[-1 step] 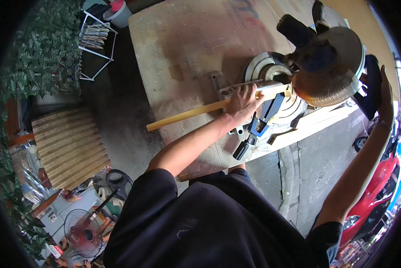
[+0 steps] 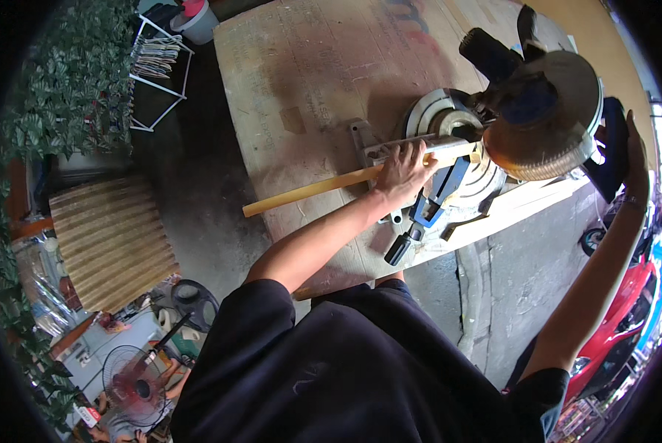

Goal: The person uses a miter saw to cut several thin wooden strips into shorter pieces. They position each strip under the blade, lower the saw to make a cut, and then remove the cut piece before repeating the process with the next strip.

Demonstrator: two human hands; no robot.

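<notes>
A miter saw (image 2: pixel 541 111) with a round blade and guard sits at the right of the wooden worktable (image 2: pixel 279 81). My left hand (image 2: pixel 405 173) presses its fingers over a long yellow wood strip (image 2: pixel 309 190) along the metal fence (image 2: pixel 379 151); the strip's right end lies just left of the blade. My right hand (image 2: pixel 633 151) is closed round the black handle (image 2: pixel 611 148) at the saw's right. Its fingertips are partly hidden. Below my left hand a blue clamp-like part (image 2: pixel 438 199) with a black knob (image 2: pixel 401 247) extends toward me.
Pale boards (image 2: pixel 515 214) lie along the table's near edge. At the left are leafy plants (image 2: pixel 65 88), a white hanger rack (image 2: pixel 161 96), a bucket (image 2: pixel 197 28), a corrugated sheet (image 2: pixel 113 244), a fan (image 2: pixel 135 384) and part of another person (image 2: pixel 176 376). A red vehicle (image 2: pixel 604 332) is at lower right.
The saw head and my right hand on its handle are very slightly lower. My left hand and the wood strip look almost the same.
</notes>
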